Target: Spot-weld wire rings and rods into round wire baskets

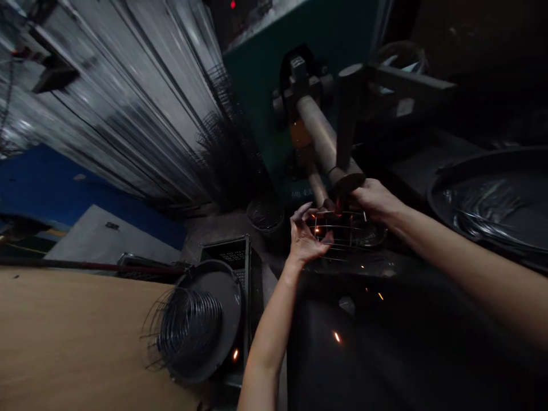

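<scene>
A small round frame of thin metal wires (334, 227) sits at the ends of the welding machine's arms (319, 134), with orange sparks flying from it. My left hand (303, 235) curves round the frame's left side, thumb below and fingers above. On the other side, my right hand (373, 198) is closed beside the electrode tip (349, 184), close to the frame. A short bright wire end shows just under it, but its fingertips are mostly hidden, so what they grip is unclear.
A grey round tray (229, 285) at lower left bears a pile of wire rings (190, 322), by a dark plastic crate (248, 254). Another large round tray (505, 171) with thin wires stands at right. Wooden board (77, 337) lies at left; the green machine body (261, 97) rises ahead.
</scene>
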Demonstrator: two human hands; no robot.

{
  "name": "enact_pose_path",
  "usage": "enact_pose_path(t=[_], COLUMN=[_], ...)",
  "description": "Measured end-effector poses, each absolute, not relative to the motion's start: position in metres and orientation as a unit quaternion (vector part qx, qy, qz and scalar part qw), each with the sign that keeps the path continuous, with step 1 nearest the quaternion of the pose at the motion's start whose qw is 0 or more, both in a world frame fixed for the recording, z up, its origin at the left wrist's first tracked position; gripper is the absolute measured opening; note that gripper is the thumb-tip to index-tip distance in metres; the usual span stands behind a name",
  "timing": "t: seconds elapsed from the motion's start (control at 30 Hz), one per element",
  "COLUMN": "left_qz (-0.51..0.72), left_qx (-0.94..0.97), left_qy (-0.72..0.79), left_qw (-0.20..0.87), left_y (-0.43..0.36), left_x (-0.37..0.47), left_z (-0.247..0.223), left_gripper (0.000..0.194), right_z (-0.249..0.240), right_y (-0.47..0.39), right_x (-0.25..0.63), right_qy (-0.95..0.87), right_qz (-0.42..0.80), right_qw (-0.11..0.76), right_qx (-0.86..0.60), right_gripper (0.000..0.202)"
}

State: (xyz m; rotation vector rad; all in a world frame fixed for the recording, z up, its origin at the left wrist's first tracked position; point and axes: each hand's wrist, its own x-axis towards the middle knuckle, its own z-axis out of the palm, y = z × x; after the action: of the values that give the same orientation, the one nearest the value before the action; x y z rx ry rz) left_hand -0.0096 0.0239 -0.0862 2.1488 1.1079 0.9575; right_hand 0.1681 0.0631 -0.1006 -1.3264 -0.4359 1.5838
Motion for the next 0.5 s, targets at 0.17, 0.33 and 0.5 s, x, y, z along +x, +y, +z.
enact_pose_path(t=[0.17,0.33,0.5], left_qz=[0.379,0.386,0.373], left_qx=[0.8,0.785,0.775], left_qy=[0.385,0.411,0.438], left_qw=[0.259,0.254,0.263], left_y=[0.023,0.02,0.018], left_x=[-0.01,-0.019,-0.025], left_z=[-0.086,-0.092,-0.09], left_gripper=[0.073,0.062,0.063], right_z=[-0.085,-0.079,-0.079], right_y=[0.057,0.052,0.055], right_x=[0.181,0.183,0.172], right_qy=[-0.088,-0.095,-0.118], right_qz=[0.684,0.715,0.704], right_qw=[0.515,0.507,0.515], right_qx=[-0.509,-0.472,-0.475], right_gripper=[0.017,0.012,0.014])
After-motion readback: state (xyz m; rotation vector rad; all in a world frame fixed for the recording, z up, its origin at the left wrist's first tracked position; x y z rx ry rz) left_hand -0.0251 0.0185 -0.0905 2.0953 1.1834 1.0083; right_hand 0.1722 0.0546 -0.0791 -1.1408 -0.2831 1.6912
